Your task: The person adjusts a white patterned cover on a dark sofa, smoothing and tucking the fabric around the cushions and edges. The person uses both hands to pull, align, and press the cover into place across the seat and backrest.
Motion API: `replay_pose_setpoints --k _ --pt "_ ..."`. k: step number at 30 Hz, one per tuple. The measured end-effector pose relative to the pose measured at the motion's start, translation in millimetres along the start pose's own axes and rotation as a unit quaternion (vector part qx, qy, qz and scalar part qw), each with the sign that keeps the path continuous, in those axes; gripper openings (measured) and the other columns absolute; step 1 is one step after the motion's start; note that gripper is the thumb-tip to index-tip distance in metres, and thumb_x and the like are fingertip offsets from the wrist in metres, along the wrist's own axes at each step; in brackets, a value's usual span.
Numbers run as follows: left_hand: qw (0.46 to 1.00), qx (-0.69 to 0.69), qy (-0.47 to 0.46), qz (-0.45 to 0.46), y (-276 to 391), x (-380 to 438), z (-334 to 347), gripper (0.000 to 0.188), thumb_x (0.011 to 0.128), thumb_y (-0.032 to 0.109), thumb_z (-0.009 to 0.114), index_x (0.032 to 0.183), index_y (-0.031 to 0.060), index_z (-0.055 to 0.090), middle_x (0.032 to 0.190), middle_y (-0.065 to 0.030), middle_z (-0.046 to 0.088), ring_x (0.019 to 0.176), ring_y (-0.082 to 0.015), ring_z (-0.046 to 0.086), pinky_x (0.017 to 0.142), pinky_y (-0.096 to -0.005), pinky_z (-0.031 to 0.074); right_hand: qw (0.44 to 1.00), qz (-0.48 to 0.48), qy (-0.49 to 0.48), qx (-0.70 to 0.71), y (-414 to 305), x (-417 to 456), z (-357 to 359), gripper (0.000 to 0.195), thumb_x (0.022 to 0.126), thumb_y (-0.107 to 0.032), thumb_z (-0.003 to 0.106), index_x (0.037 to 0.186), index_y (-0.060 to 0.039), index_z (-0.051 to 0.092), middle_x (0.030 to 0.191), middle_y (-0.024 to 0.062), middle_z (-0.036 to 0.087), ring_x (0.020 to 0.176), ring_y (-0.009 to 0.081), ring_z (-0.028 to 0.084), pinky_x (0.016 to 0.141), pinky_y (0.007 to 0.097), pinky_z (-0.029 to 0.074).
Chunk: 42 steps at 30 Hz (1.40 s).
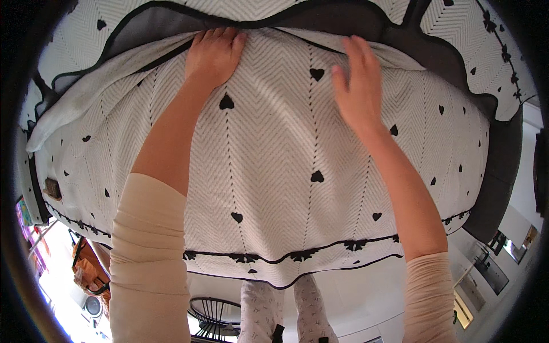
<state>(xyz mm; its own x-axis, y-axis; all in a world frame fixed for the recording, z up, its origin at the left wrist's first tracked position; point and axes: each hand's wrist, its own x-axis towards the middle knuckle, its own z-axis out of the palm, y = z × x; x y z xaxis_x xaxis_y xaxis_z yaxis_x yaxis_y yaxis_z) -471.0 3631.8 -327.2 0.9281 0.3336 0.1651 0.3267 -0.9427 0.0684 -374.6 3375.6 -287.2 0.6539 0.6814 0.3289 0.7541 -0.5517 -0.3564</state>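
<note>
A cream chevron-woven sofa cover [274, 141] with black hearts and a scalloped, dark-edged border spreads over the seat before me. My left hand [214, 55] lies palm down at the cover's rear edge, its fingertips at the crease below the backrest. Whether those fingers pinch the cloth cannot be told. Farther right, my right hand [359, 83] is slightly blurred, with fingers apart and nothing in it, over or on the cover near the same crease. Dark grey upholstery [343, 21] shows between the seat cover and a matching cover on the backrest [274, 6].
A small brown block-like object [52, 188] rests on the cover at far left. The dark sofa arm [499, 176] stands at right. Below are a black wire basket [214, 317], an orange bag [91, 270], and my patterned trouser legs [261, 311] on a pale floor [364, 296].
</note>
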Motion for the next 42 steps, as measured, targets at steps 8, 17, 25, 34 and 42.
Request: replay_pose_setpoints --k 8,17,25,34,42 --pt "0.998 0.017 -0.051 -0.01 2.0 -6.4 2.6 0.053 0.099 0.04 0.029 0.108 0.0015 0.065 0.114 -0.0181 0.063 0.112 -0.033 0.054 0.104 -0.0452 0.035 0.99 0.078 -0.113 -0.032 13.9 -17.9 7.4 0.058 0.095 -0.025 0.046 0.142 0.0051 0.03 0.146 0.0236 0.032 0.135 0.0369 0.033 0.113 0.0414 0.027" --pt "0.997 -0.018 -0.077 -0.011 6.6 -9.3 -0.6 0.047 0.097 0.036 0.038 0.101 -0.0012 0.066 0.105 -0.0195 0.065 0.106 -0.0339 0.056 0.099 -0.046 0.037 0.918 0.083 -0.374 -0.107 40.6 63.1 28.4 0.034 0.089 -0.021 0.048 0.102 0.0087 0.06 0.11 0.0307 0.058 0.105 0.0409 0.056 0.089 0.0504 0.043" --pt "1.0 -0.029 -0.007 -0.004 7.0 -2.4 2.7 0.047 0.098 0.036 0.035 0.108 0.0015 0.065 0.11 -0.0173 0.064 0.109 -0.0324 0.056 0.102 -0.0471 0.036 0.982 0.111 -0.138 -0.065 18.9 22.0 5.5 0.043 0.094 -0.024 0.048 0.118 0.0114 0.053 0.129 0.0295 0.049 0.119 0.0407 0.048 0.103 0.0483 0.035" --pt "1.0 0.003 -0.018 -0.007 3.1 -9.6 12.5 0.046 0.098 0.036 0.037 0.107 0.0009 0.065 0.114 -0.0168 0.062 0.113 -0.0329 0.053 0.104 -0.0475 0.034 0.973 0.182 -0.115 -0.078 76.5 -21.9 -22.3 0.067 0.096 -0.03 0.045 0.144 0.0099 0.021 0.148 0.0304 0.024 0.137 0.0403 0.028 0.115 0.0476 0.017" --pt "0.998 0.002 -0.064 0.0 10.8 -12.5 8.1 0.045 0.097 0.032 0.037 0.101 -0.0031 0.065 0.105 -0.0222 0.064 0.103 -0.0371 0.056 0.099 -0.049 0.035 0.911 0.209 -0.301 -0.187 106.1 40.2 2.9 0.062 0.094 -0.039 0.041 0.13 0.0117 0.045 0.137 0.0311 0.04 0.133 0.0402 0.033 0.115 0.0476 0.016"
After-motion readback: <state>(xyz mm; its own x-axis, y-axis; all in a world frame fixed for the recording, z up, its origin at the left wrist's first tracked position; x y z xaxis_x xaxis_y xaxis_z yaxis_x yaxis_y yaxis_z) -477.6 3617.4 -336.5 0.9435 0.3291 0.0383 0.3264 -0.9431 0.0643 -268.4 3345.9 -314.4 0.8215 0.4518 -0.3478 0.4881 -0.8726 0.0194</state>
